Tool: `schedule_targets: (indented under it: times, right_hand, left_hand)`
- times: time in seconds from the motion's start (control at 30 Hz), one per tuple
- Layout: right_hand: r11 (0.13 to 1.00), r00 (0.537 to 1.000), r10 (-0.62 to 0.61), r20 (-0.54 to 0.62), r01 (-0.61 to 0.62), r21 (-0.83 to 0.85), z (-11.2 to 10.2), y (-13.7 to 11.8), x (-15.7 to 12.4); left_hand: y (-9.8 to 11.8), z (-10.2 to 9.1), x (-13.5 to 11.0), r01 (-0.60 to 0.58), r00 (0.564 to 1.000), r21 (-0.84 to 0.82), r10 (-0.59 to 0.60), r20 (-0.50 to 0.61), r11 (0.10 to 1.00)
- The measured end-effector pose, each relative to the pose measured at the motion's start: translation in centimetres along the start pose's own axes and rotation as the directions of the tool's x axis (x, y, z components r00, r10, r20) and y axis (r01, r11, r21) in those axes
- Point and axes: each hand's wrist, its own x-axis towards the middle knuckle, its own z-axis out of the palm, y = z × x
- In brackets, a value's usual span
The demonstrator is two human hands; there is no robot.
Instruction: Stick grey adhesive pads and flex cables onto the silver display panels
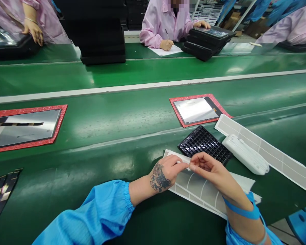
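1. The left hand (pixel 164 173) and right hand (pixel 211 172) meet above a pale label sheet (pixel 209 195) on the green table (pixel 112 163). On each, thumb and forefinger are drawn together, tips almost meeting; I cannot tell what, if anything, lies between them.

2. The sheet lies beneath both hands, partly covered by them, with other pale paper showing at its right end. It looks light and flexible, likely to crease or curl; the outer edge seems the best hold, clear of the labels (whose adhesive, if any, could snag a fingertip).

3. Just beyond the hands, a glossy black gridded tray (pixel 202 141) sits tilted to the view. It has many small cells; their contents, if any, cannot be made out.

4. Right of it are a white ribbed block (pixel 246 154) and a long label strip (pixel 277 158).

5. Farther off, red wrap (pixel 218 104) bears a flat panel (pixel 192 110), probably fragile and slick.

6. Across the line, a stack of black trays (pixel 201 44) has something shiny on top, beside a co-worker's writing hand (pixel 167 45).
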Motion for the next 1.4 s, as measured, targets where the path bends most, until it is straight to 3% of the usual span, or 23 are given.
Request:
schedule_targets:
  times: [0.17, 0.27, 0.33, 0.4, 0.5, 0.6, 0.83, 1.0, 1.2, 1.4]
  right_hand:
    - [0.994, 0.999, -0.044, 0.022, 0.046, -0.094, 0.0, 0.5, 0.0]
    - [0.950, 0.964, -0.200, -0.177, 0.147, -0.274, -0.2, 1.0, 0.6]
    - [0.845, 0.894, -0.370, -0.254, 0.210, -0.491, -0.6, 1.1, 1.6]
    - [0.675, 0.884, -0.446, -0.140, 0.230, -0.701, -1.1, 0.9, 3.0]
    - [0.464, 0.952, -0.304, 0.037, 0.182, -0.867, -1.8, 0.6, 5.1]
    - [0.372, 0.982, -0.177, 0.067, 0.129, -0.919, -2.5, 0.8, 6.1]
    - [0.369, 0.974, -0.221, -0.049, 0.037, -0.929, -3.9, 3.5, 5.1]
    - [0.352, 0.973, -0.222, -0.057, 0.026, -0.936, -5.9, 3.2, 4.8]
    - [0.325, 0.933, -0.258, -0.251, -0.161, -0.932, -9.7, 1.5, 9.2]
    - [0.301, 0.878, -0.176, -0.445, -0.382, -0.874, -11.4, 2.4, 12.2]
  left_hand:
    - [-0.2, 0.2, 0.0, -0.017, 1.000, 0.004, 0.017, -0.007, 1.000]
    - [-0.5, 0.3, 0.0, 0.025, 0.999, -0.012, -0.024, 0.027, 1.000]
    - [-0.7, 0.3, -0.1, 0.043, 0.998, -0.036, -0.041, 0.052, 0.998]
    - [-0.9, 0.3, -0.1, 0.045, 0.997, -0.062, -0.041, 0.068, 0.997]
    - [-0.9, 0.2, -0.1, 0.028, 0.997, -0.087, -0.022, 0.070, 0.996]
    - [-0.9, 0.1, 0.0, 0.020, 0.998, -0.092, -0.014, 0.062, 0.996]
    - [-1.1, 0.2, -0.1, 0.021, 0.996, -0.092, -0.012, 0.091, 0.996]
    - [-1.0, 0.2, 0.0, 0.018, 0.996, -0.101, -0.010, 0.083, 0.995]
    - [-1.1, 0.3, -0.1, 0.036, 0.991, -0.082, -0.025, 0.133, 0.996]
    - [-1.1, 0.1, -0.2, 0.049, 0.987, -0.097, -0.034, 0.158, 0.994]
